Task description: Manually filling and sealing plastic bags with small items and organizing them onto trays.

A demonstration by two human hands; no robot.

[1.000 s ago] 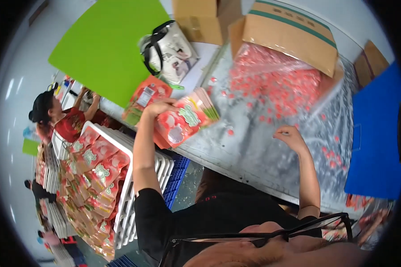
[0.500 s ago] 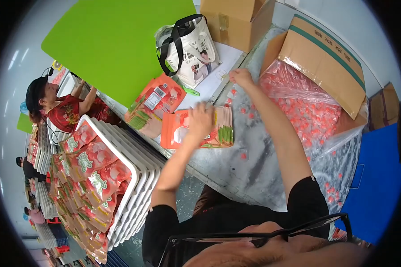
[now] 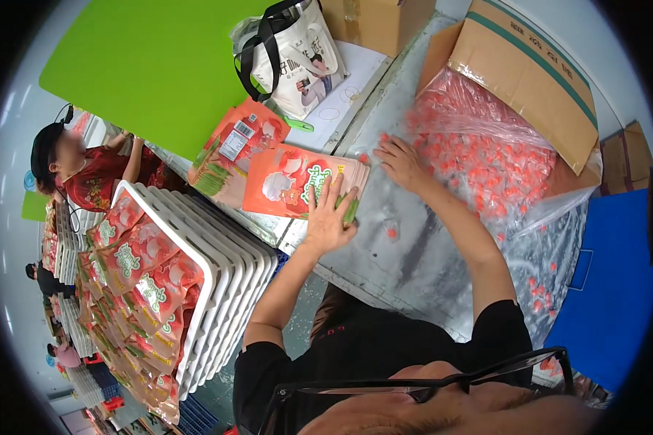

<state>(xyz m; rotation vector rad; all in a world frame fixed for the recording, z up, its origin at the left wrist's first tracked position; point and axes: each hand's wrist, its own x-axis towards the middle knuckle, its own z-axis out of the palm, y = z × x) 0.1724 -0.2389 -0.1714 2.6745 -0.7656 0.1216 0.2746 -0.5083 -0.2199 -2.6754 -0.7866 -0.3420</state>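
Observation:
My left hand (image 3: 330, 223) lies with spread fingers on the near right part of a stack of flat red-and-green pouches (image 3: 286, 181). More such pouches (image 3: 239, 141) lie beyond it to the left, one showing a white label. To the right, my right hand (image 3: 403, 165) rests palm down on the grey metal table (image 3: 355, 257), fingers apart. Small red pieces in clear wrappers lie by its fingertips, and one wrapped piece (image 3: 392, 233) sits nearer me. Whether anything is under the right palm is hidden.
A cardboard box (image 3: 533, 80) lined with plastic holds many wrapped red pieces (image 3: 479, 170) at right. Stacked white crates (image 3: 210, 283) with filled pouches (image 3: 134, 290) stand at left. Beyond are a tote bag (image 3: 301, 87), a green cutter (image 3: 300, 125), a green board (image 3: 152, 72) and a seated co-worker (image 3: 98, 170).
My right hand has come nearer from the table's far seam and gone from closed to spread. The left hand, blurred before, now lies on the stack's near right part. The view has shifted slightly.

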